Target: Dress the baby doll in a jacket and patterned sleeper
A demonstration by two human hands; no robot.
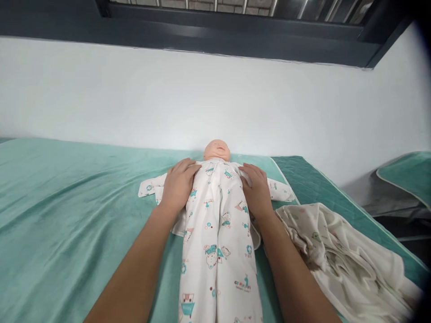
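Doll on back, lengthwise — head toward wall

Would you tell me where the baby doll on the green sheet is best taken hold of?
Probably the torso just below the armpits, one hand from each side: the baby doll lies on its back, sleeves spread, and the left hand and right hand rest flat there.

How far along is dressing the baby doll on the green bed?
Done: the pale plastic baby doll lies face up, the white cartoon-printed romper covering trunk and legs. In hand: the left hand and right hand press flat beside its chest. Remaining: both sleeves look flat and empty; the crumpled cream cloth lies untouched on the green blanket.
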